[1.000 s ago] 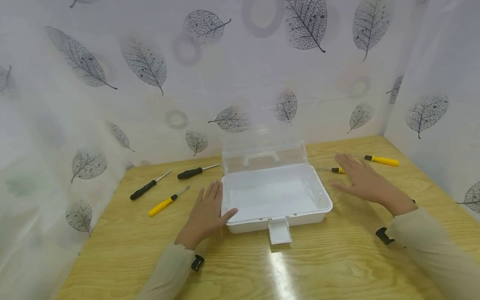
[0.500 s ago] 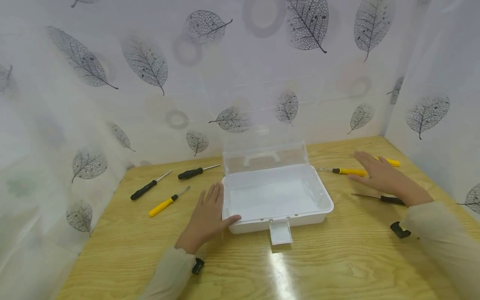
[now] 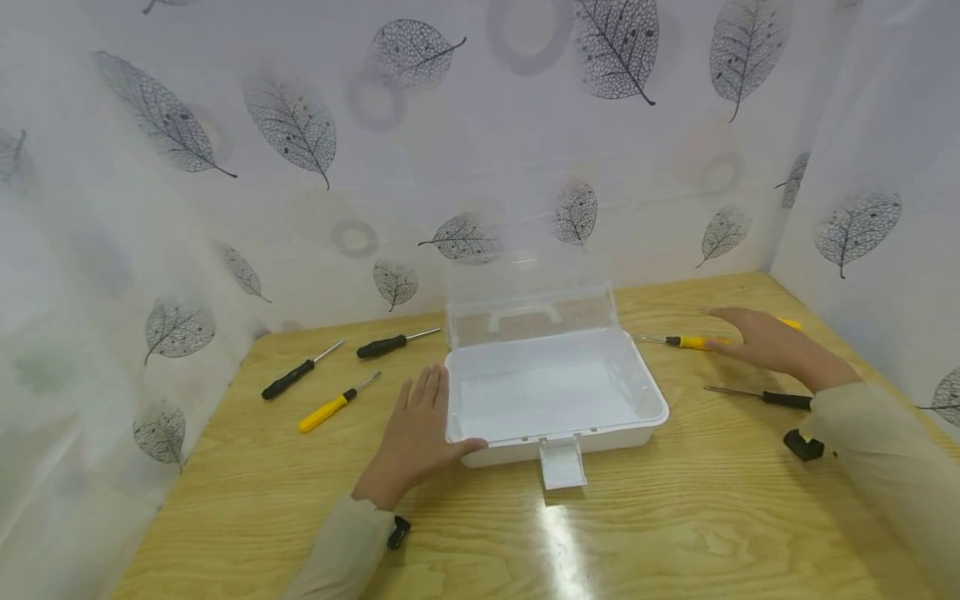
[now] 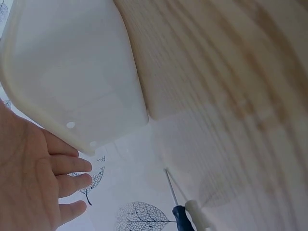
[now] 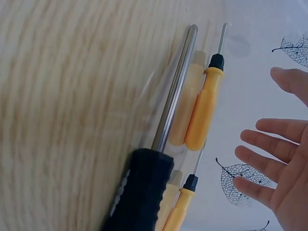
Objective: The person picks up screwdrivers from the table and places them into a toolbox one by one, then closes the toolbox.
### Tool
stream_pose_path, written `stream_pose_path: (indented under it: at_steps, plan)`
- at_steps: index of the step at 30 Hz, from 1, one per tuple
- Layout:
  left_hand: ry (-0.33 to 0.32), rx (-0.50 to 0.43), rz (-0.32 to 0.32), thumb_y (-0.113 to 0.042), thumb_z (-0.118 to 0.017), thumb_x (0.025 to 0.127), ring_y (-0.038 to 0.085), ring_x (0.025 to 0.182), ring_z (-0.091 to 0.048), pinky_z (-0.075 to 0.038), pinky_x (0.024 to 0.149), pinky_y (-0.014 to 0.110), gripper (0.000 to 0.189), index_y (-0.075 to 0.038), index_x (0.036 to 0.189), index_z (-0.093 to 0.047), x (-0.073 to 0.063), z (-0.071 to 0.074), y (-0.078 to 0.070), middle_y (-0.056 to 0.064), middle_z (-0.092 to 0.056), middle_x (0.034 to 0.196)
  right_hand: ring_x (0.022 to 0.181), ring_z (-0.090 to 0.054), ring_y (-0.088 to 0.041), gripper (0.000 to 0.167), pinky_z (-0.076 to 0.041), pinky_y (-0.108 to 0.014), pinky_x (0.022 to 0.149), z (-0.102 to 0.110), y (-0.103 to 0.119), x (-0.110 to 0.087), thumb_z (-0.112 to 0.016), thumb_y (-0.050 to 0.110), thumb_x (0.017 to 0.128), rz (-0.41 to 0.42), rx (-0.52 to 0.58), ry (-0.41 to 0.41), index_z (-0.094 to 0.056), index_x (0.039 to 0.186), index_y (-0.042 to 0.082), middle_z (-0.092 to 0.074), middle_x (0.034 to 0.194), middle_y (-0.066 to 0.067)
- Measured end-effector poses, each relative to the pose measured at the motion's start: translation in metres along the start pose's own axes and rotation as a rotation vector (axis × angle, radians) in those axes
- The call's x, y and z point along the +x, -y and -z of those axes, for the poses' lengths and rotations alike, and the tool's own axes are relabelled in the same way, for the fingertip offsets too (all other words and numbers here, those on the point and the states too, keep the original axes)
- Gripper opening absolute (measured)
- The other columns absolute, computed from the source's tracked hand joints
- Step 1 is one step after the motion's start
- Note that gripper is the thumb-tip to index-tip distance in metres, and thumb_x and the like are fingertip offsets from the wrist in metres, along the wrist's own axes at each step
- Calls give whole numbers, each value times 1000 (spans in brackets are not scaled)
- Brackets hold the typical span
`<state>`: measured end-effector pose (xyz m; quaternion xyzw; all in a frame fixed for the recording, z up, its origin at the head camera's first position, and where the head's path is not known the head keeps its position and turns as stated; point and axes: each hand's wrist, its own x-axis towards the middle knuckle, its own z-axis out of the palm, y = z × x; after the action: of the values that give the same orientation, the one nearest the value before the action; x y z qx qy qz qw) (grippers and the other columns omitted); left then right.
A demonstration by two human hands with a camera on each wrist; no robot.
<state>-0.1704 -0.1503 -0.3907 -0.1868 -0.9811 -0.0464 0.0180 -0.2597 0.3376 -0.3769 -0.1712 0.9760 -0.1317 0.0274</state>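
A white plastic box [image 3: 480, 455] with its clear lid [image 3: 536, 321] raised stands mid-table, its inside bare. My left hand [image 3: 420, 433] lies along the box's left side, fingers straight, thumb by the front corner. Over the right part of the table hovers my right hand [image 3: 772, 346], fingers spread, holding nothing in the right wrist view. Beneath or beside it are a nearer yellow screwdriver [image 3: 692, 342] and a farther yellow screwdriver [image 3: 791, 323], partly hidden by the hand. A black screwdriver [image 3: 783, 400] lies closer to me, large in the right wrist view.
Left of the box lie two black screwdrivers, one black screwdriver [image 3: 288, 381] farther out and another black screwdriver [image 3: 382, 347] near the lid, plus a yellow screwdriver [image 3: 324, 412]. The front latch [image 3: 562, 465] hangs down. A leaf-printed curtain [image 3: 480, 150] closes the back and sides.
My right hand has moved right, away from the box, uncovering the black screwdriver and more of the nearer yellow one. The left hand stays beside the box, its thumb shifted slightly right.
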Motion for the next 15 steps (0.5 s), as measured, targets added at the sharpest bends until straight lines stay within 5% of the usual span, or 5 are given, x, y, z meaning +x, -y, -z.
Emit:
stream_pose_path:
  at_steps: [6,15]
  plan:
    - [4,6,16,-79,-44,76,34,145,-14,-12,119,50,114,5,147,-16,-1,1,-2,20,-13,155,111,-51,-50,61,-40,-62,94,-2,-7,9,-65,29,87,65,-19,-46,-47,129,-11,-53,124,-34]
    - [-2,-10,32,-74,-49,78,34,145,-16,-12,119,49,110,5,147,-18,0,-1,-5,21,-15,155,106,-58,-44,49,-48,-56,88,-8,-20,20,-71,25,83,49,66,-33,-59,118,-8,-61,117,-29]
